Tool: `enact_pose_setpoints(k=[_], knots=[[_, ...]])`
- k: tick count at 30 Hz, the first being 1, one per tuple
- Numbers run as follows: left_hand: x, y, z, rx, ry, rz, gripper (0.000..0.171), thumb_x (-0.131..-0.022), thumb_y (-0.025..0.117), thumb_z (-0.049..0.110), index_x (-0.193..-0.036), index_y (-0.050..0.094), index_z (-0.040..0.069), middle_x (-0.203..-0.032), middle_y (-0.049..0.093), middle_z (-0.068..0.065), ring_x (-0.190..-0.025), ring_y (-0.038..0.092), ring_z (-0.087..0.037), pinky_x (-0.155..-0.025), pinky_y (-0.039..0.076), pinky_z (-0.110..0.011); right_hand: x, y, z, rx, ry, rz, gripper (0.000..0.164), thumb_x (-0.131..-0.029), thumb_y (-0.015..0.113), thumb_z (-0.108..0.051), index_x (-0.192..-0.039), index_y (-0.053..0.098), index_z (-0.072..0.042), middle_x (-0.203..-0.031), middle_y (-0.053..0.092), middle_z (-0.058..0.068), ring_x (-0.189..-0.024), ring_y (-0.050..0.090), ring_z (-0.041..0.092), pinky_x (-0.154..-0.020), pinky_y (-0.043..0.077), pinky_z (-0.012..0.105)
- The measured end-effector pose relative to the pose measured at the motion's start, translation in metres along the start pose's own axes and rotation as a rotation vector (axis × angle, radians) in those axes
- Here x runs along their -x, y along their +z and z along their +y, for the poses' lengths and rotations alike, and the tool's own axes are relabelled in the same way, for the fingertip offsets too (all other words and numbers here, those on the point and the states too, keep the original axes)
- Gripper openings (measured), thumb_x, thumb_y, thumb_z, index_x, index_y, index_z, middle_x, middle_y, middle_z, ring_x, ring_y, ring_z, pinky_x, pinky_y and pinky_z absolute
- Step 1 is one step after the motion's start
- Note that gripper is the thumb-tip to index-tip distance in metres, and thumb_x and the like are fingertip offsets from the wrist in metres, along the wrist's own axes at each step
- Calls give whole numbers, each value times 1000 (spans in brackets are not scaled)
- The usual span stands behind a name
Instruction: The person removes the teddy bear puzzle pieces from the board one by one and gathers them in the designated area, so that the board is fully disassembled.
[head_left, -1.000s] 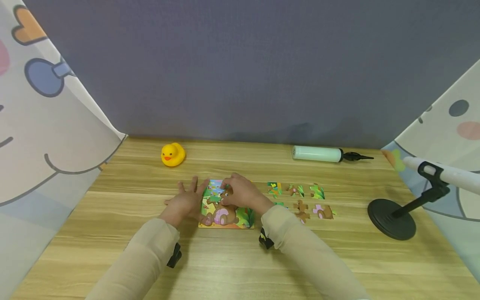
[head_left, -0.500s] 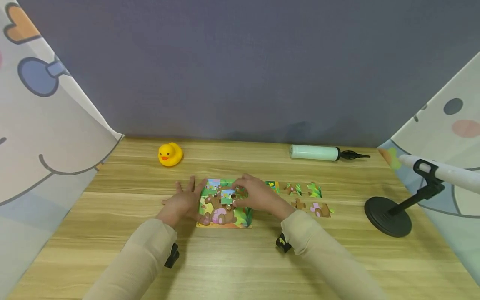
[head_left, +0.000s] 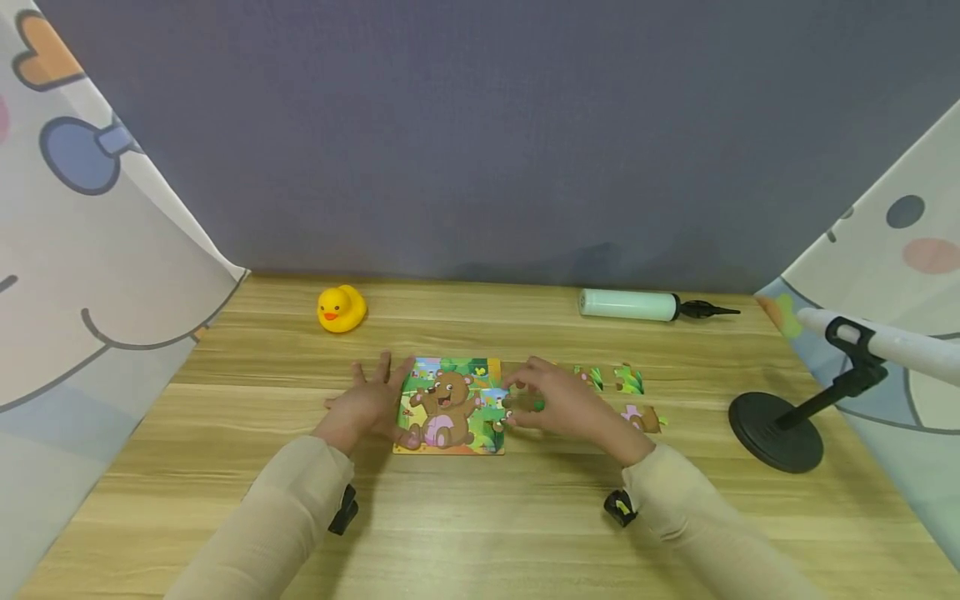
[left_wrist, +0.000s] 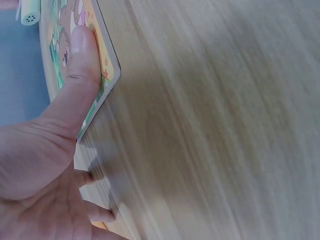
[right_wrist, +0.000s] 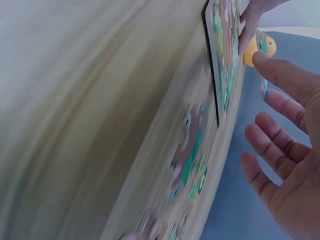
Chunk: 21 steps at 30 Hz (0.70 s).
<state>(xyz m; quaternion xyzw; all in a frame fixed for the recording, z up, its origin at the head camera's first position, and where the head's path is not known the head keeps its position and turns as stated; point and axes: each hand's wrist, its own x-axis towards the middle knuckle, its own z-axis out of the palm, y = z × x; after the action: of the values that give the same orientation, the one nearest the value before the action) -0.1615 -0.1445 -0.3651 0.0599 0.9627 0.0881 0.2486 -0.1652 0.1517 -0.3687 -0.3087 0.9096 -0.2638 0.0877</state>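
A bear jigsaw puzzle board (head_left: 450, 451) lies flat on the wooden table. My left hand (head_left: 365, 408) rests at its left edge with fingers spread, the thumb lying over the board's lower left corner (left_wrist: 102, 70). Between thumb and index finger, my right hand (head_left: 566, 406) pinches a small puzzle piece (head_left: 492, 401) with a blue and green picture. It is raised beside the board's right edge and overlaps it in the head view. From the right wrist, the same puzzle piece (right_wrist: 263, 87) appears edge-on, with the other three fingers loosely bent.
Loose puzzle pieces lie right of the board, including a green one (head_left: 628, 380) and a brown and pink one (head_left: 643, 418); the right hand partly hides others. A yellow rubber duck (head_left: 341, 309), a pale green hand pump (head_left: 628, 305) and a black stand base (head_left: 776, 432) surround them.
My right hand has lifted the puzzle piece off the board's upper part and carried it right, uncovering the bear's head. My left hand keeps its place at the board.
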Motion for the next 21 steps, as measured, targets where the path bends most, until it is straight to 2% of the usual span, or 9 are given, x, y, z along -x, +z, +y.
enact_pose_setpoints(k=[4, 11, 13, 15, 18, 19, 21], knots=[[1, 0, 0, -8, 3, 6, 132, -66, 89, 54, -164, 10, 14, -166, -2, -29, -143, 0, -67, -82, 33, -88, 17, -5, 8, 5, -5, 24, 40, -89, 80, -29, -125, 68, -17, -114, 62, 3, -101, 65, 25, -86, 54, 49], [2, 0, 0, -2, 8, 15, 132, -67, 90, 54, -164, 11, 13, -166, -1, -30, -142, 1, -67, -82, 33, -89, 44, -8, 21, 18, 24, 57, 36, -88, 82, -28, -121, 70, -17, -118, 63, 7, -99, 64, 28, -78, 53, 42], [2, 0, 0, -1, 8, 14, 132, -67, 90, 54, -164, 11, 13, -165, -1, -30, -142, 1, -67, -82, 33, -89, 51, -8, 24, 15, 30, 58, 37, -88, 82, -27, -121, 70, -17, -119, 64, 6, -112, 63, 36, -82, 54, 45], [1, 0, 0, -1, 9, 14, 132, -67, 90, 54, -164, 10, 13, -165, -1, -30, -142, 1, -67, -82, 33, -89, 57, -8, 27, 13, 30, 53, 38, -87, 82, -27, -121, 70, -16, -116, 64, 4, -112, 63, 38, -83, 55, 46], [1, 0, -1, -3, 9, 11, 132, -67, 90, 53, -164, 10, 13, -165, -2, -30, -142, 1, -67, -82, 34, -88, 65, -6, 32, 15, 44, 51, 39, -87, 82, -28, -122, 70, -18, -114, 63, 3, -100, 65, 30, -75, 55, 37], [1, 0, -1, -3, 9, 10, 132, -66, 90, 53, -164, 10, 13, -165, -2, -30, -142, 1, -67, -82, 34, -88, 67, -5, 33, 13, 46, 50, 39, -87, 83, -29, -122, 70, -19, -113, 62, 2, -90, 63, 23, -71, 53, 33], [0, 0, -1, -1, 8, 8, 132, -66, 90, 53, -164, 10, 13, -166, -2, -30, -143, 1, -67, -82, 34, -88, 71, -2, 36, 11, 39, 52, 40, -87, 83, -31, -122, 70, -19, -111, 62, 0, -80, 55, 12, -67, 49, 28]])
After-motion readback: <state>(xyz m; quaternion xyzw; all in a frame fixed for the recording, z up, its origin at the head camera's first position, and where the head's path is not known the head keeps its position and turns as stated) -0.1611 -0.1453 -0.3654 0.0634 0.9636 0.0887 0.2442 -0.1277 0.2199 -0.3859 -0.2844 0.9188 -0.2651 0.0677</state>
